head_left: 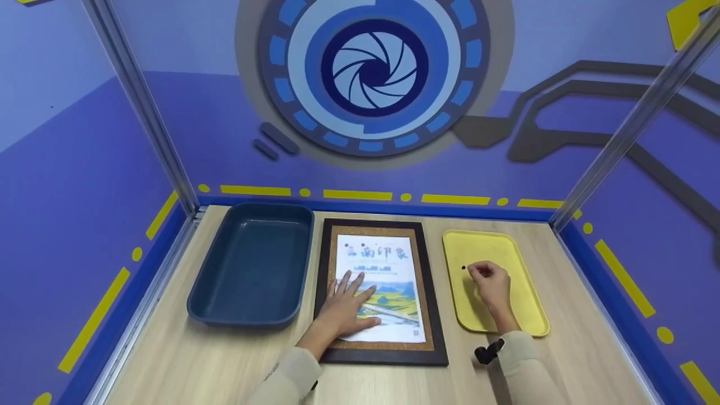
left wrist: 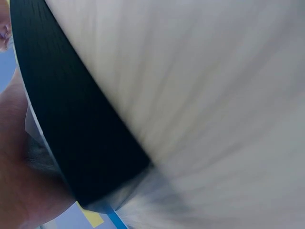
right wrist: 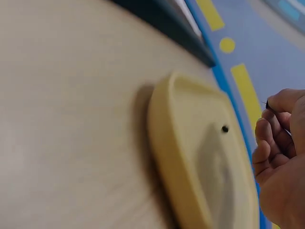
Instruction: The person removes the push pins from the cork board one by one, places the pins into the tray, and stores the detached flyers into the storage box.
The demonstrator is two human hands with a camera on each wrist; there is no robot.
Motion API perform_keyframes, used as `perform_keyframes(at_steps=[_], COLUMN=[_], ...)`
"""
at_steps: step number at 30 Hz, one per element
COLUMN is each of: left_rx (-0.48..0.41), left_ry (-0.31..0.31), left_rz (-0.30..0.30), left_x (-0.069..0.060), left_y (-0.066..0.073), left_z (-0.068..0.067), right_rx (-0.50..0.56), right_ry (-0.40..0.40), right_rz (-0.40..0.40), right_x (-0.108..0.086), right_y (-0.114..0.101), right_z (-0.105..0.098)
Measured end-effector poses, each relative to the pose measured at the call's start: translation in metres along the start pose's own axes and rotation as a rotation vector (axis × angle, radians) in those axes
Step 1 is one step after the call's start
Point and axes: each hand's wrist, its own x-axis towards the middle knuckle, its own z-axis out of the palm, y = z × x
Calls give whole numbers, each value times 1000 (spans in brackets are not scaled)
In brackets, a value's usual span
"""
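Observation:
My left hand (head_left: pixel 343 306) rests with spread fingers on a printed paper sheet (head_left: pixel 388 332) showing a landscape and large characters. Under the sheet is a cork board (head_left: pixel 428 315) with a dark frame (head_left: pixel 436 315); the frame's edge (left wrist: pixel 76 109) fills part of the left wrist view. Small dark dots (head_left: pixel 363 244) mark the sheet's top; whether they are pins is unclear. Over the yellow tray (head_left: pixel 526 304), my right hand (head_left: pixel 492 284) pinches a black pushpin (right wrist: pixel 268 105) between thumb and finger, its thin needle sticking out. Another small black pushpin (right wrist: pixel 225 129) lies in the tray.
A deep dark blue tray (head_left: pixel 306 270) stands left of the board on the wooden table (head_left: pixel 360 388). Purple panels (head_left: pixel 202 129) and metal posts (head_left: pixel 140 101) enclose the table at the back and sides. A black device (head_left: pixel 488 352) sits at the right wrist.

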Motion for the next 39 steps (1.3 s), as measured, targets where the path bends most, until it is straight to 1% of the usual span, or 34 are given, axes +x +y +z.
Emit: perform_keyframes(at_steps=[3, 6, 10, 14, 16, 22, 30, 35, 38, 39], left_rx=[-2, -3, -1, -7, -7, 3, 34, 29, 24, 20], left_ry=[-5, -10, -10, -16, -21, -22, -33, -30, -22, -18], left_rz=[-1, -5, -13, -15, -18, -31, -30, -28, -26, -26], left_x=[-1, -2, -4, -4, -5, -4, -2, -2, -1, -1], left_y=[0, 1, 2, 4, 5, 4, 5, 5, 4, 4], left_z=[0, 0, 0, 2, 3, 3, -3, -4, -5, -5], right_rx=[-42, -51, -83, -138, -148, -124, -107, -60, -55, -69], right_ry=[-23, -59, -91, -97, -100, -113, -108, -113, -111, -108], right_rz=[46, 70, 73, 74, 73, 85, 99, 135, 133, 122], right_x=[1, 0, -3, -7, -9, -10, -12, -13, -12, -10], right_y=[9, 15, 21, 25, 27, 27, 25, 23, 22, 21], right_z=[0, 1, 0, -2, -3, -2, -2, 0, 2, 3])
